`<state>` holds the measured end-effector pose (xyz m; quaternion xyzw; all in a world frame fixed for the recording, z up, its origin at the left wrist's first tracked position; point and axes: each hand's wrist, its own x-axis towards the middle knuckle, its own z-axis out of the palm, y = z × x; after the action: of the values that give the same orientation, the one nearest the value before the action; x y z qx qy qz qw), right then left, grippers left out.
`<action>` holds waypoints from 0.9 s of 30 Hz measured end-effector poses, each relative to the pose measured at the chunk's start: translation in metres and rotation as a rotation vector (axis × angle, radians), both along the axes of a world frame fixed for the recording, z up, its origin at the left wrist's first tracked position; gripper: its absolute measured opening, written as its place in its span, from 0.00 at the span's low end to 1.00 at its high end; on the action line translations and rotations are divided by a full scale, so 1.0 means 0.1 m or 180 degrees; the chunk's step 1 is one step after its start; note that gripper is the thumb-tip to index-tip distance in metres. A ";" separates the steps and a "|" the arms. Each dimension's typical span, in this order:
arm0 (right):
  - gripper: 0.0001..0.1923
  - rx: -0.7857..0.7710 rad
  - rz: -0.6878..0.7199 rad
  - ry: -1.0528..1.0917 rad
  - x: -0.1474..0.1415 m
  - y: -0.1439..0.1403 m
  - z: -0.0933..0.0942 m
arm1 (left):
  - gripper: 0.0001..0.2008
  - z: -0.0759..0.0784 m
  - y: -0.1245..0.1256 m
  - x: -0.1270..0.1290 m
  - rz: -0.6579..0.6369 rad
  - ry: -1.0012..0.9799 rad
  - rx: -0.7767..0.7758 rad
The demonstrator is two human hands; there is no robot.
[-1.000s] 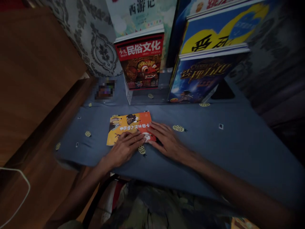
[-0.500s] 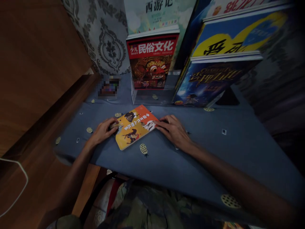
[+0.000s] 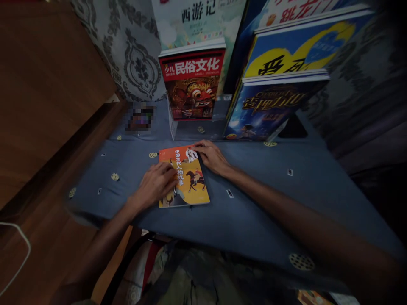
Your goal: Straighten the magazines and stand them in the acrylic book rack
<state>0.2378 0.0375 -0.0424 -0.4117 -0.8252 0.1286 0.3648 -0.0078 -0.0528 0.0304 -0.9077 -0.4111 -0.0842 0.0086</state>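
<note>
orange book (image 3: 187, 178), both hands on edges

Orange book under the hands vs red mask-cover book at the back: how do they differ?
The orange book lies flat on the blue cloth; the red book stands upright in a clear stand. Left hand and right hand touch the orange book; nothing touches the red. Both show Chinese titles.

"民俗文化" on the red book (image 3: 191, 80); "西游记" on the pale book (image 3: 199, 19) behind.
</note>
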 end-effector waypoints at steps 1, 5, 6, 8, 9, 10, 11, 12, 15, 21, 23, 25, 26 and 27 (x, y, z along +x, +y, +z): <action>0.23 -0.0003 0.0012 0.0021 0.01 -0.01 -0.01 | 0.14 -0.02 0.07 0.08 -0.0169 -0.0097 -0.0011; 0.27 -0.0012 0.0136 0.0098 0.04 -0.06 -0.06 | 0.19 -0.18 0.29 0.36 -0.0433 -0.0291 -0.0033; 0.28 -0.0027 0.0186 0.0119 0.04 -0.07 -0.06 | 0.19 -0.22 0.32 0.40 -0.0416 -0.0291 -0.0032; 0.29 -0.0075 0.0285 0.0149 0.06 -0.12 -0.06 | 0.20 -0.26 0.33 0.45 -0.0374 -0.0305 -0.0034; 0.30 -0.0102 0.0337 0.0160 0.07 -0.16 -0.05 | 0.20 -0.25 0.32 0.46 -0.0374 -0.0322 -0.0042; 0.30 -0.0130 0.0391 0.0172 0.08 -0.20 -0.04 | 0.20 -0.24 0.30 0.46 -0.0393 -0.0329 -0.0058; 0.30 -0.0164 0.0447 0.0186 0.10 -0.25 -0.03 | 0.20 -0.22 0.27 0.45 -0.0426 -0.0321 -0.0077; 0.30 -0.0202 0.0490 0.0208 0.12 -0.31 -0.01 | 0.21 -0.19 0.23 0.44 -0.0467 -0.0291 -0.0102; 0.29 -0.0350 0.0566 0.0285 0.17 -0.52 0.04 | 0.27 -0.13 0.03 0.41 -0.0675 -0.0111 -0.0206; 0.28 -0.0578 0.0755 0.0505 0.24 -0.93 0.11 | 0.33 -0.22 -0.32 0.38 -0.0782 0.0115 0.0043; 0.28 -0.0670 0.0729 0.0624 0.25 -1.01 0.12 | 0.29 -0.25 -0.36 0.39 -0.0777 0.0109 0.0226; 0.26 -0.0788 0.0670 0.0772 0.25 -1.05 0.13 | 0.25 -0.26 -0.37 0.39 -0.0829 0.0089 0.0387; 0.25 -0.0854 0.0657 0.0847 0.25 -1.06 0.14 | 0.23 -0.25 -0.37 0.39 -0.0866 0.0065 0.0460; 0.24 -0.0917 0.0658 0.0919 0.26 -1.07 0.14 | 0.22 -0.24 -0.37 0.40 -0.0903 0.0030 0.0526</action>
<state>0.2633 -0.0692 -0.0283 -0.3501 -0.7753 0.3394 0.4014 0.0321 -0.0901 0.0068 -0.9532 -0.2704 -0.1138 0.0731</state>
